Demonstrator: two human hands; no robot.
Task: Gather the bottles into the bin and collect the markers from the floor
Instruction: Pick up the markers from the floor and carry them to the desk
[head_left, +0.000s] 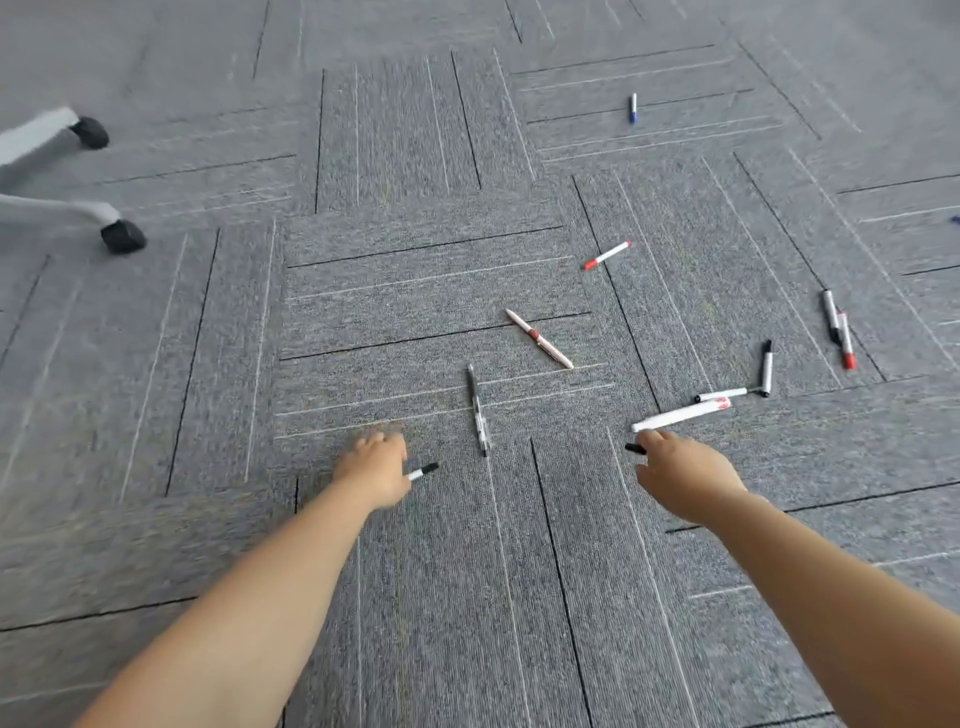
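Left hand (375, 470) low over the carpet (208, 364), fingers closed on a black-capped marker (423, 472). Right hand (685, 475) at three o'clock grips another (only its black tip shows). Beyond lie a white marker (680, 414) at one o'clock, then pens, red markers, a blue one (632, 107) farthest at twelve.

chair legs (36, 171) blurred, cut off at left
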